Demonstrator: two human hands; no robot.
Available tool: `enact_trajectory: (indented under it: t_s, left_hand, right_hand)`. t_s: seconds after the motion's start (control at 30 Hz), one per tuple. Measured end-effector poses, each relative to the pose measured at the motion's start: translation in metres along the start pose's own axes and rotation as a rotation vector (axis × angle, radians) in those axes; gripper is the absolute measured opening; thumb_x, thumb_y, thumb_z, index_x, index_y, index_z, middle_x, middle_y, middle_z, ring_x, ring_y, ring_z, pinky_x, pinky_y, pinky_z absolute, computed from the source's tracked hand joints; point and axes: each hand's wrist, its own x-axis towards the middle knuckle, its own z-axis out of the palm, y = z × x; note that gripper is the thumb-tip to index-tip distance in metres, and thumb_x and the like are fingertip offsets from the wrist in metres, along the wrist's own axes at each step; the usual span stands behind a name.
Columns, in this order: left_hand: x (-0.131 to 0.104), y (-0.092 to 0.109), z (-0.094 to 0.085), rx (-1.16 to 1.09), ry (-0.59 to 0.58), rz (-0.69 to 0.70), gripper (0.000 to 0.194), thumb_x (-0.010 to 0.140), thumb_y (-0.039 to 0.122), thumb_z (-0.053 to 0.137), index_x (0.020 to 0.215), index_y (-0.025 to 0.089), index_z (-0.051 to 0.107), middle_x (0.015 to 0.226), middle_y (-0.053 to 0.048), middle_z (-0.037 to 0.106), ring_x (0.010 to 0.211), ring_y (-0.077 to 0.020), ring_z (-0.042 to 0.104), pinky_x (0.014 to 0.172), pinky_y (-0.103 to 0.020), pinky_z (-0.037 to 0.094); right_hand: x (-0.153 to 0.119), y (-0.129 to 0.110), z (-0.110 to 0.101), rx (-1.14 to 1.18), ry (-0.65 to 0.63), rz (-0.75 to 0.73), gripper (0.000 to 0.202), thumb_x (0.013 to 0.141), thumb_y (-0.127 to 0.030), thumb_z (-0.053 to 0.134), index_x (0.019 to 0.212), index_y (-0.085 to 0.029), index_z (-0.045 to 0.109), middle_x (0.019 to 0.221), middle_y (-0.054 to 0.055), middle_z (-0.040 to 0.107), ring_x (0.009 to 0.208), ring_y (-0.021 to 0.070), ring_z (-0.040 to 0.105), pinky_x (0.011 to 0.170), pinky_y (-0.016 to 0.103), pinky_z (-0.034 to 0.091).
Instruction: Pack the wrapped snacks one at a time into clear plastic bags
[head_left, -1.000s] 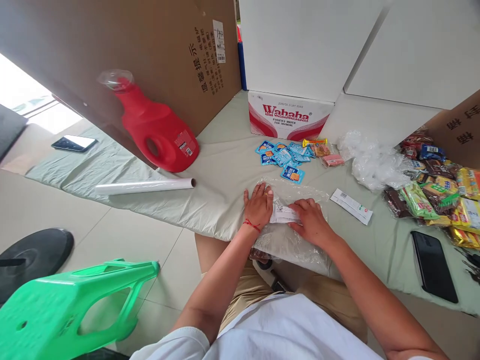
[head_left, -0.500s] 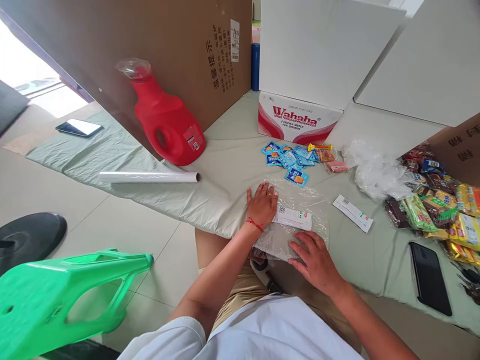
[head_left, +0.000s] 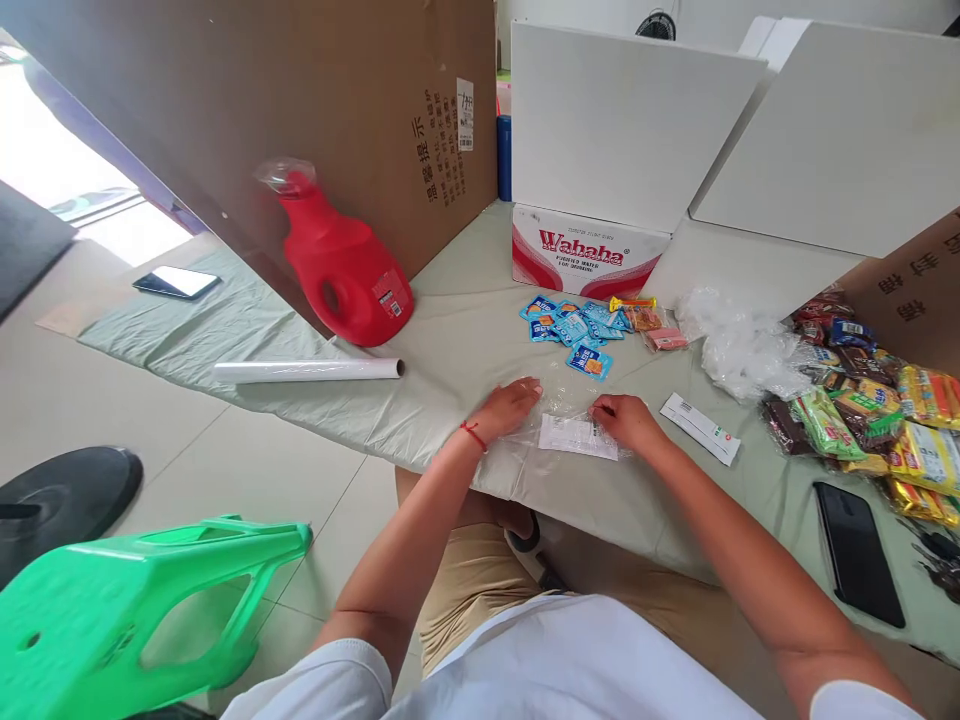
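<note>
A long white packet point(head_left: 574, 437) lies near the front edge of the cloth-covered table, with clear plastic film point(head_left: 564, 400) around it. My left hand point(head_left: 508, 408), a red string on its wrist, rests at the left of the film with its fingers stretched out. At the packet's right end, my right hand point(head_left: 624, 422) pinches the film between thumb and fingers. A second white packet point(head_left: 701, 428) lies apart, to the right of that hand. Just beyond my hands are several small blue sachets point(head_left: 577, 328).
A white roll point(head_left: 311, 371) and a red jug point(head_left: 349, 270) are on the left. A crumpled clear plastic heap point(head_left: 742, 340), wrapped snacks point(head_left: 862, 410) and a black phone point(head_left: 859, 553) lie right. White boxes point(head_left: 600, 120) stand behind. A green stool point(head_left: 150, 600) is on the floor.
The film's near edge has been folded up over the packet, away from me. My right hand has moved forward and now pinches the film. My left hand has shifted slightly left.
</note>
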Motion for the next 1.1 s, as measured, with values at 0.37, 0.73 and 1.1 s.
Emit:
enact_trajectory:
  t_s: [0.37,0.73,1.1]
  left_hand:
    - [-0.131,0.006,0.079,0.094,0.235,0.813,0.026,0.093,0.019,0.045,0.089,0.025,0.071,0.096,-0.008,0.076,0.113,-0.0205,0.068,0.095,-0.039,0.054]
    - [-0.071,0.027,0.063,0.319,0.299,0.154,0.049,0.106,0.039,0.033,0.148,0.025,0.053,0.16,-0.012,0.047,0.149,-0.0302,0.042,0.125,-0.067,0.013]
    - [-0.029,0.014,0.054,0.199,0.396,-0.102,0.054,0.097,0.034,0.048,0.149,0.022,0.052,0.151,-0.013,0.057,0.143,-0.0293,0.046,0.121,-0.051,0.03]
  right_hand:
    - [0.018,0.0,0.018,-0.087,-0.028,0.111,0.025,0.094,-0.037,0.056,0.083,-0.02,0.07,0.079,0.004,0.069,0.074,0.0174,0.059,0.06,0.027,0.028]
    - [0.013,0.007,0.012,0.035,-0.058,0.097,0.028,0.093,-0.039,0.055,0.077,-0.019,0.067,0.068,0.001,0.066,0.064,0.0145,0.055,0.058,0.026,0.03]
    - [-0.009,0.047,-0.015,0.111,-0.047,0.12,0.016,0.085,-0.032,0.061,0.082,-0.019,0.07,0.073,0.001,0.067,0.064,0.0153,0.055,0.061,0.027,0.036]
